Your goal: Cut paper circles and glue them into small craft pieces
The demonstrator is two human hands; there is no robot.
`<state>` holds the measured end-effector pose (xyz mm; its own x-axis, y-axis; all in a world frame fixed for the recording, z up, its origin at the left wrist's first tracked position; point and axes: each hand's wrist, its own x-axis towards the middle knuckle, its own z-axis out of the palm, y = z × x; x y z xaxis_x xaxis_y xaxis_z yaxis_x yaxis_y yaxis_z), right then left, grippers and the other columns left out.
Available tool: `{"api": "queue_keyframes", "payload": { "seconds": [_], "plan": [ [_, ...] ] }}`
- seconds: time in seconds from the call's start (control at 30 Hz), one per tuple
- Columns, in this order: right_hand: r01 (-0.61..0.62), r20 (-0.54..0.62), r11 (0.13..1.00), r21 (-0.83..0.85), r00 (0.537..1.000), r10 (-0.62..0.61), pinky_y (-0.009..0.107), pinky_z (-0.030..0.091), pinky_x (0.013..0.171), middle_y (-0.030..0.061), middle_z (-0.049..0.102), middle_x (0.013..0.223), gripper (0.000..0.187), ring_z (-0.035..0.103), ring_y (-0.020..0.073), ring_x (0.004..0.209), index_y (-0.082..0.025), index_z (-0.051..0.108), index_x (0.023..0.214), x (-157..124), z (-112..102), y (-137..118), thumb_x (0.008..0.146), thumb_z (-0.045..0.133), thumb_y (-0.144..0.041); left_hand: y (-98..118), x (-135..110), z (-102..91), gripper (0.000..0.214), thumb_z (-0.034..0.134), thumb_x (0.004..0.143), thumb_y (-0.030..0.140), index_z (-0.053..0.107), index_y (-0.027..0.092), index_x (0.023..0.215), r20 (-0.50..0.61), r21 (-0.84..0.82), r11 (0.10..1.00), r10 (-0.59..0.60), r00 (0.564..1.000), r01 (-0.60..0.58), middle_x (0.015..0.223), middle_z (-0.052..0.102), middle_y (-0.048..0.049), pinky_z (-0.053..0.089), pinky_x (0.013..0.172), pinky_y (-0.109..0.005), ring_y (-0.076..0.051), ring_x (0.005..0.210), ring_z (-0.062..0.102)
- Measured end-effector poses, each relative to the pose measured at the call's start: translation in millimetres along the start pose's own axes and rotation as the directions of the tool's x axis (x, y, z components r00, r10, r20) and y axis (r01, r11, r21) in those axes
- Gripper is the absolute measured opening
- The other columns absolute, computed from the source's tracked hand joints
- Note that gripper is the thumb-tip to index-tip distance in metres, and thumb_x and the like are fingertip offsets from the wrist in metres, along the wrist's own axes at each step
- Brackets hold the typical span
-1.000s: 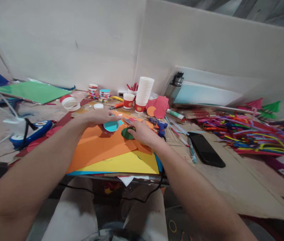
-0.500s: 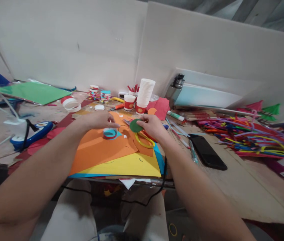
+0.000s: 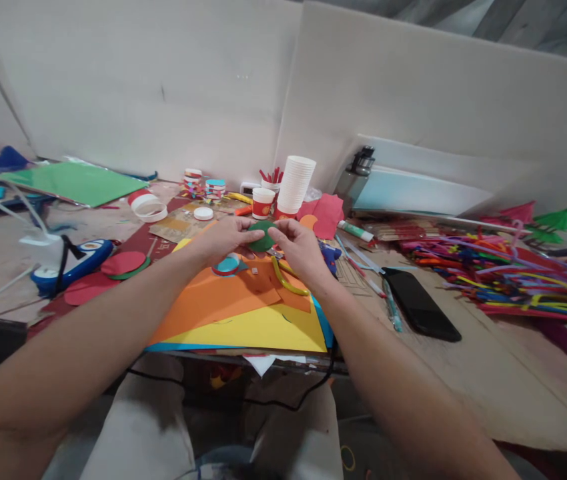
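Observation:
Between my two hands is a green paper circle (image 3: 262, 237), raised above the sheets. My left hand (image 3: 231, 238) pinches its left edge with thumb and fingers, and my right hand (image 3: 296, 248) pinches the right edge. Just below my left hand, a short red-rimmed ring (image 3: 226, 266) with blue at its top stands on the orange paper (image 3: 213, 300). Yellow-handled scissors (image 3: 291, 280) lie under my right hand, their blades partly hidden. A yellow sheet (image 3: 263, 327) shows beneath the orange paper.
Stacked paper cups (image 3: 297, 183) and a single red-and-white cup (image 3: 262, 203) stand behind my hands. Red paper circles (image 3: 123, 264) lie left, beside a blue power strip (image 3: 73, 263). A black phone (image 3: 419, 303) and many pipe cleaners (image 3: 503, 273) lie right.
My left hand has moved up and right from above the ring to grip the green circle, which my right hand alone held before. The circle has shifted slightly up. The view has shifted a little.

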<state>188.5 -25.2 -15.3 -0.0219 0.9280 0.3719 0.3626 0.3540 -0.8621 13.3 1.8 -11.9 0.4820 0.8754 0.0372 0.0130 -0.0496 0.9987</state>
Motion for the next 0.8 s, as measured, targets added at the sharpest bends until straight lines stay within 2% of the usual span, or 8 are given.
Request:
{"api": "queue_keyframes", "payload": {
  "seconds": [0.07, 0.17, 0.23, 0.33, 0.43, 0.53, 0.67, 0.8],
  "plan": [
    [0.020, -0.018, 0.968, -0.251, 1.000, -0.025, 0.026, 0.047, 0.070, 0.0059, 0.067, 0.092, 0.027, 0.060, 0.0145, 0.078, -0.015, 0.061, 0.100, -3.4, -10.5, -6.0, 0.088, 0.056, -0.039, 0.5, 1.6, -6.9, 0.027, 0.074, 0.075, 0.036, 0.068, 0.012, 0.084, -0.085, 0.032, 0.999, 0.012, 0.996, -0.009, 0.078, 0.072, -0.0080, 0.049, 0.057, -0.023, -0.013, 0.063, 0.065],
    [0.046, 0.116, 0.676, -0.735, 0.992, 0.058, 0.033, 0.047, 0.080, 0.0141, 0.068, 0.106, 0.031, 0.063, 0.0236, 0.094, -0.014, 0.062, 0.110, -13.2, -27.2, -13.9, 0.089, 0.058, -0.035, -2.1, 4.4, -17.3, 0.023, 0.065, 0.083, 0.034, 0.067, 0.012, 0.091, -0.254, 0.154, 0.988, 0.030, 0.967, 0.009, 0.074, 0.072, -0.0074, 0.046, 0.053, -0.021, -0.013, 0.060, 0.065],
    [0.081, 0.219, 0.468, -0.880, 0.943, 0.250, 0.034, 0.047, 0.079, 0.0185, 0.068, 0.108, 0.033, 0.065, 0.0286, 0.096, -0.012, 0.064, 0.110, -21.3, -31.7, -16.9, 0.089, 0.058, -0.036, -6.6, 6.7, -21.4, 0.025, 0.063, 0.084, 0.035, 0.067, 0.013, 0.095, -0.308, 0.235, 0.972, 0.063, 0.949, 0.012, 0.076, 0.072, -0.0074, 0.046, 0.052, -0.020, -0.013, 0.062, 0.066],
    [0.198, 0.314, 0.336, -0.921, 0.887, 0.337, 0.033, 0.046, 0.077, 0.0199, 0.068, 0.110, 0.033, 0.066, 0.0298, 0.097, -0.013, 0.062, 0.117, -29.9, -27.2, -18.1, 0.095, 0.047, -0.032, -14.0, 9.5, -23.0, 0.026, 0.061, 0.085, 0.032, 0.067, 0.013, 0.102, -0.357, 0.271, 0.963, 0.105, 0.928, -0.005, 0.084, 0.073, -0.0083, 0.046, 0.051, -0.021, -0.015, 0.064, 0.069],
    [0.182, 0.300, 0.363, -0.914, 0.905, 0.301, 0.031, 0.046, 0.074, 0.0185, 0.069, 0.109, 0.033, 0.067, 0.0282, 0.095, -0.013, 0.059, 0.119, -31.0, -21.1, -17.1, 0.094, 0.047, -0.031, -17.0, 9.8, -21.8, 0.027, 0.060, 0.086, 0.031, 0.067, 0.012, 0.104, -0.369, 0.306, 0.951, 0.085, 0.926, 0.035, 0.089, 0.073, -0.0100, 0.048, 0.050, -0.022, -0.016, 0.064, 0.070],
    [0.078, 0.219, 0.461, -0.884, 0.940, 0.262, 0.028, 0.044, 0.068, 0.0159, 0.070, 0.107, 0.043, 0.067, 0.0265, 0.091, -0.013, 0.056, 0.122, -27.5, -24.7, -15.6, 0.083, 0.061, -0.029, -16.1, 8.1, -20.3, 0.024, 0.060, 0.086, 0.030, 0.067, 0.012, 0.100, -0.389, 0.302, 0.951, 0.060, 0.919, 0.066, 0.089, 0.073, -0.0095, 0.050, 0.051, -0.023, -0.017, 0.065, 0.070],
    [0.024, 0.131, 0.595, -0.804, 0.982, 0.137, 0.025, 0.044, 0.070, 0.0118, 0.071, 0.110, 0.046, 0.067, 0.0228, 0.094, -0.018, 0.055, 0.127, -21.5, -41.6, -12.4, 0.081, 0.059, -0.022, -14.8, 7.1, -20.0, 0.019, 0.063, 0.083, 0.030, 0.067, 0.013, 0.090, -0.407, 0.322, 0.944, 0.073, 0.910, 0.069, 0.081, 0.072, -0.0080, 0.048, 0.046, -0.023, -0.016, 0.057, 0.067],
    [0.030, 0.137, 0.559, -0.828, 0.979, 0.150, 0.027, 0.046, 0.078, 0.0116, 0.072, 0.114, 0.041, 0.066, 0.0236, 0.101, -0.020, 0.062, 0.123, -18.5, -52.3, -6.6, 0.083, 0.056, -0.023, -14.1, 7.5, -19.4, 0.017, 0.065, 0.081, 0.029, 0.065, 0.013, 0.088, -0.402, 0.265, 0.962, 0.052, 0.914, 0.062, 0.079, 0.071, -0.0081, 0.048, 0.045, -0.022, -0.016, 0.056, 0.067]
  ]
}}
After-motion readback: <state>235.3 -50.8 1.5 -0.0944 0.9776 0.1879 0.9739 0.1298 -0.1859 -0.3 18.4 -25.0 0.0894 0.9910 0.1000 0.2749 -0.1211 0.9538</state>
